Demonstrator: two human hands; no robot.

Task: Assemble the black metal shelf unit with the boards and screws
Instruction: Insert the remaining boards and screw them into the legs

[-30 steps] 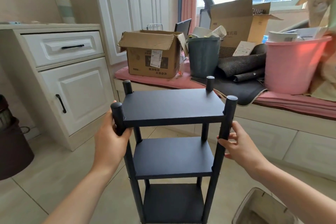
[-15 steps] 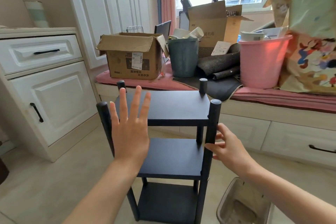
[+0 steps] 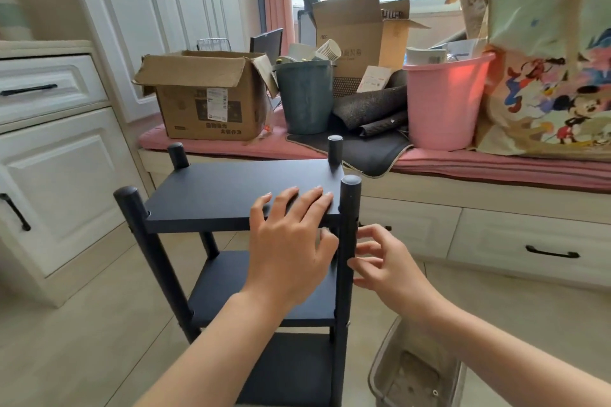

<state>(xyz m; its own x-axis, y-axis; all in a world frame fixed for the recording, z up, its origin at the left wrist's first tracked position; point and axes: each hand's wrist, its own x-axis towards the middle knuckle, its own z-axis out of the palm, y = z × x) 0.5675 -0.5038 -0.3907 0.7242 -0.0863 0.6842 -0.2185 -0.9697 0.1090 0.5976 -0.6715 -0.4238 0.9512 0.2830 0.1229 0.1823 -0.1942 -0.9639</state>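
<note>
On the black three-tier metal shelf unit (image 3: 231, 195), my left hand (image 3: 291, 248) now presses flat, no longer raised, while my right hand (image 3: 383, 261) hovers loosely curled beside its post, near a pink plastic bucket (image 3: 443, 106) holding paper rolls.

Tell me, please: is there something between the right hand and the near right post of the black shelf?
Nothing visible stands between them. The right hand is beside the near right post, its curled fingers about touching the post. The left hand rests on the top board, on the post's other side.
</note>
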